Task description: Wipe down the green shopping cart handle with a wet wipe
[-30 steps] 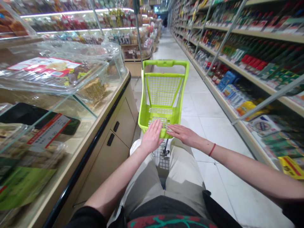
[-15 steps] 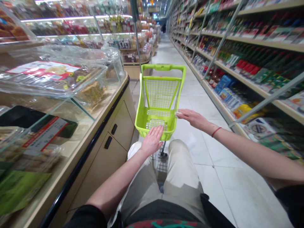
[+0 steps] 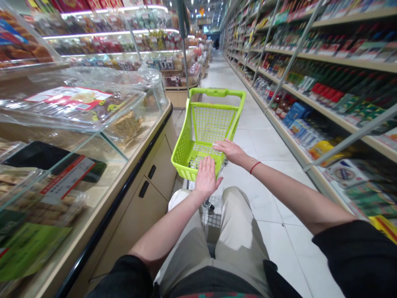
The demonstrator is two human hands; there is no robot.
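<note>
Straight ahead of my knees stands a lime-green shopping cart [image 3: 182, 154] with a mesh back and a handle at its far end. No goods show in its basket. My left hand [image 3: 206, 177] lies flat over the near rim, palm down with the fingers stretched forward. Over the right side wall is my right hand [image 3: 228, 151], its fingers extended to the left and a red string on the wrist. Both hands seem to touch the cart, though the palms are hidden.
A glass-fronted display counter [image 3: 149, 136] with packed baked goods runs close along the left. Tall shelves [image 3: 313, 111] of bottles and packets line the right. A tiled aisle [image 3: 214, 74] stretches ahead, with a dark figure [image 3: 216, 43] far down it.
The cart has turned, its near end swinging to the left. My right hand has moved left onto its side wall. My left hand has shifted slightly right.
</note>
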